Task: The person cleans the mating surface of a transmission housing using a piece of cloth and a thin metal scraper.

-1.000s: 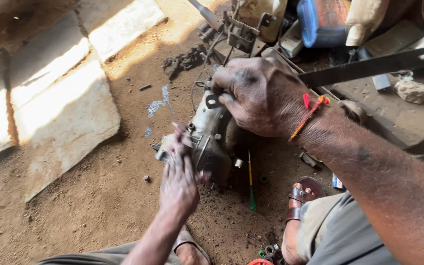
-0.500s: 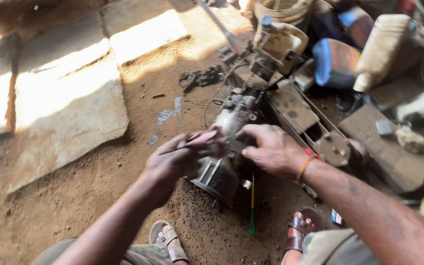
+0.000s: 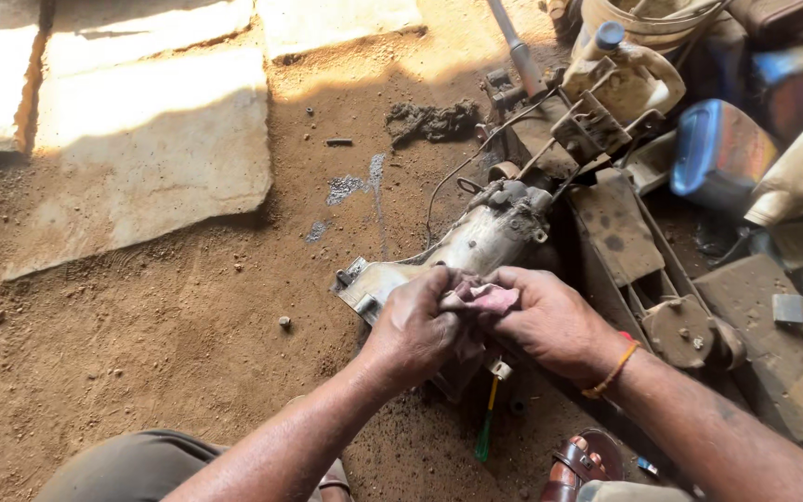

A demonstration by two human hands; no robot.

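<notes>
Fingers [image 3: 439, 299] of the left hand [image 3: 415, 330] and of the right hand [image 3: 550, 321] curl shut on a pinkish rag [image 3: 480, 299], pressed onto the grey metal engine casing [image 3: 476, 244] lying on the dirt floor [image 3: 141, 353]. Pale stone slabs [image 3: 151, 139] lie at ten o'clock, a blue can [image 3: 717, 153] at two, a green-handled screwdriver [image 3: 485, 432] at six.

We are in a rough open-air repair workshop — bare dirt floor [image 3: 141, 372] with broken stone slabs [image 3: 141, 158], a greasy metal engine part [image 3: 476, 246] lying on the ground, and oil jugs [image 3: 625, 74] and dirty scrap metal [image 3: 625, 232] piled beside it.
</notes>
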